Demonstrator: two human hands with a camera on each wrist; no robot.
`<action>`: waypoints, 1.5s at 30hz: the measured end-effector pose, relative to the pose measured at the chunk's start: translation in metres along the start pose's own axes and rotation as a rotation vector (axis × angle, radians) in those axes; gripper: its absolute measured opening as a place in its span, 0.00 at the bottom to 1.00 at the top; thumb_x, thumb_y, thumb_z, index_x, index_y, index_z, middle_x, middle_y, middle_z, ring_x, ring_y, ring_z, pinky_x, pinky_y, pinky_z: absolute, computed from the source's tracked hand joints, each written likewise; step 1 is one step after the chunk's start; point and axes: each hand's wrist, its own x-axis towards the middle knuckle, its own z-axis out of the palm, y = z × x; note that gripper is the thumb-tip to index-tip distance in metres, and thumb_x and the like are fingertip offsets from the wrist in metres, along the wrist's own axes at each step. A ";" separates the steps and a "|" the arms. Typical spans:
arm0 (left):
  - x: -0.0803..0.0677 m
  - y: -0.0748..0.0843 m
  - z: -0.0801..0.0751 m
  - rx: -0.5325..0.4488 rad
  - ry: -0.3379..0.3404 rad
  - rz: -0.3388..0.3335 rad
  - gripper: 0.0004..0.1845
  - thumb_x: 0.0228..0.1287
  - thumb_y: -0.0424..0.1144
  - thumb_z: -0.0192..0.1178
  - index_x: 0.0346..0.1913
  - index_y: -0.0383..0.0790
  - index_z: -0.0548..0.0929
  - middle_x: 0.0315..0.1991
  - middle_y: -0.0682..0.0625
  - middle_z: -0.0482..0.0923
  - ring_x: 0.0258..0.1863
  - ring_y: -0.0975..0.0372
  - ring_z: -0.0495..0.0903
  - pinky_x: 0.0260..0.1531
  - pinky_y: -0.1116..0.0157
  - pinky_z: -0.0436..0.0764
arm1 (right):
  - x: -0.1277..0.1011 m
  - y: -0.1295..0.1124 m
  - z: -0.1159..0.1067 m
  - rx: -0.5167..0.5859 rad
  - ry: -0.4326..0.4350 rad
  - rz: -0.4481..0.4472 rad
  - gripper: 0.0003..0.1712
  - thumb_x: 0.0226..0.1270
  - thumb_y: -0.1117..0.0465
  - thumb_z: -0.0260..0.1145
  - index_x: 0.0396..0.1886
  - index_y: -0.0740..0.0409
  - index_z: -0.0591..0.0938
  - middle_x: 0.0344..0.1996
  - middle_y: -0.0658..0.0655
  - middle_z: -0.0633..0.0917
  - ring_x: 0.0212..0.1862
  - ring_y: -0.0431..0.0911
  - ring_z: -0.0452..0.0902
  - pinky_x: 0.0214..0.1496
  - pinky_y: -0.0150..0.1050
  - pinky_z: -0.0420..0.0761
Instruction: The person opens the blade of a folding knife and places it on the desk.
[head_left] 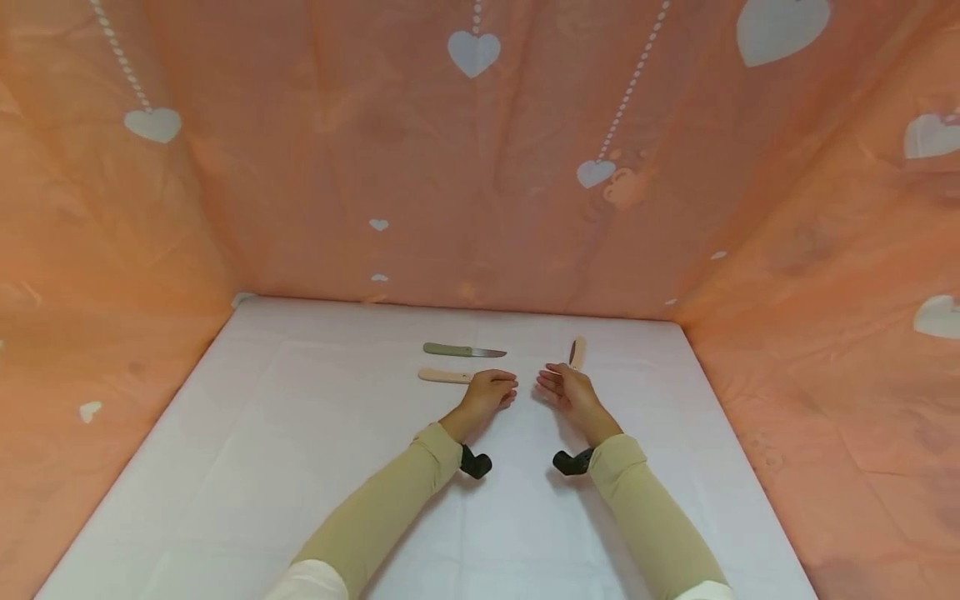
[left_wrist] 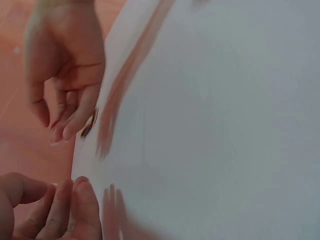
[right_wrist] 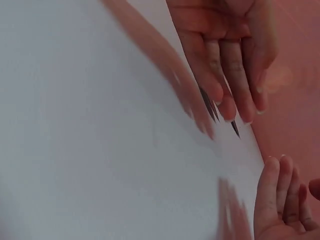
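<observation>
Centre of the head view: I see a beige-handled knife (head_left: 446,376) lying on the white table (head_left: 300,467), its right end under my left hand (head_left: 491,392). That hand lies palm down over it, fingers loosely bent; whether they grip the knife I cannot tell. Just above it in the frame lies a green-handled knife (head_left: 463,351), its steel blade pointing right, parallel to the first and a little apart from it. To the right of centre, my right hand (head_left: 564,387) rests with its fingers straight and relaxed, pinching nothing, its fingertips just beside the lower end of a second beige-handled piece (head_left: 577,352) that stands nearly upright in the picture. The two hands face each other, near but apart. Beige sleeves (head_left: 390,508) run down to the lower edge of the frame. Orange cloth with white hearts (head_left: 474,52) walls the table on three sides. Both wrist views are blurred.
</observation>
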 end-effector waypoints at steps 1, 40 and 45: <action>0.002 0.000 0.006 0.022 -0.005 0.025 0.14 0.66 0.29 0.53 0.50 0.23 0.75 0.45 0.32 0.78 0.36 0.55 0.80 0.38 0.64 0.82 | 0.000 -0.004 -0.005 -0.016 0.012 -0.009 0.26 0.72 0.62 0.47 0.63 0.76 0.62 0.37 0.57 0.79 0.39 0.44 0.79 0.54 0.42 0.77; 0.076 0.012 0.096 0.234 -0.071 0.006 0.30 0.66 0.47 0.53 0.66 0.36 0.63 0.66 0.41 0.62 0.65 0.55 0.60 0.62 0.62 0.64 | 0.145 0.017 -0.127 -0.309 0.053 -0.200 0.29 0.64 0.56 0.59 0.59 0.70 0.69 0.52 0.65 0.77 0.52 0.48 0.73 0.49 0.38 0.79; 0.077 0.010 0.096 0.196 -0.106 0.030 0.29 0.68 0.43 0.51 0.66 0.31 0.61 0.65 0.39 0.63 0.64 0.54 0.62 0.61 0.63 0.65 | 0.162 0.029 -0.133 -0.244 0.031 -0.205 0.27 0.65 0.59 0.56 0.59 0.73 0.68 0.51 0.66 0.78 0.51 0.48 0.75 0.51 0.39 0.78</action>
